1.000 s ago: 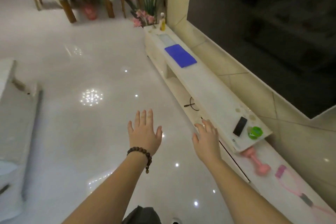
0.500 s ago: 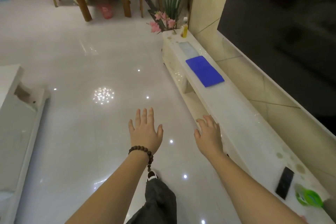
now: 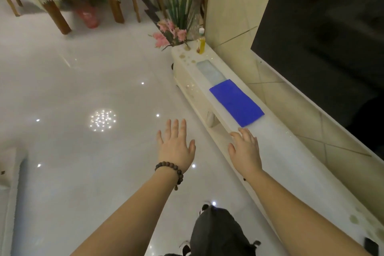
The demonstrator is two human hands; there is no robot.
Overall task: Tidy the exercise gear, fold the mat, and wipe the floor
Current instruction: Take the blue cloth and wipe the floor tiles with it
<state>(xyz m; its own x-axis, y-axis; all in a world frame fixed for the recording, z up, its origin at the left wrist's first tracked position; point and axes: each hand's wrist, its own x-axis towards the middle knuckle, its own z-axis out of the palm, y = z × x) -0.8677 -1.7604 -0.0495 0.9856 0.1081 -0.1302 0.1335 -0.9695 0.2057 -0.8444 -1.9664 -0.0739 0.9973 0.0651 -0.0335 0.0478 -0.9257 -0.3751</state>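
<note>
Both hands are reaching forward with nothing in them. The left hand (image 3: 176, 147), a bead bracelet (image 3: 170, 169) on its wrist, is hovering over the glossy white floor (image 3: 83, 89) with fingers straight and spread. The right hand (image 3: 245, 149), fingers relaxed and loosely extended, is lying over the near edge of the long white surface (image 3: 291, 172). At one o'clock from that hand, near its fingertips, a folded blue cloth (image 3: 235, 102) is lying flat on the surface.
</note>
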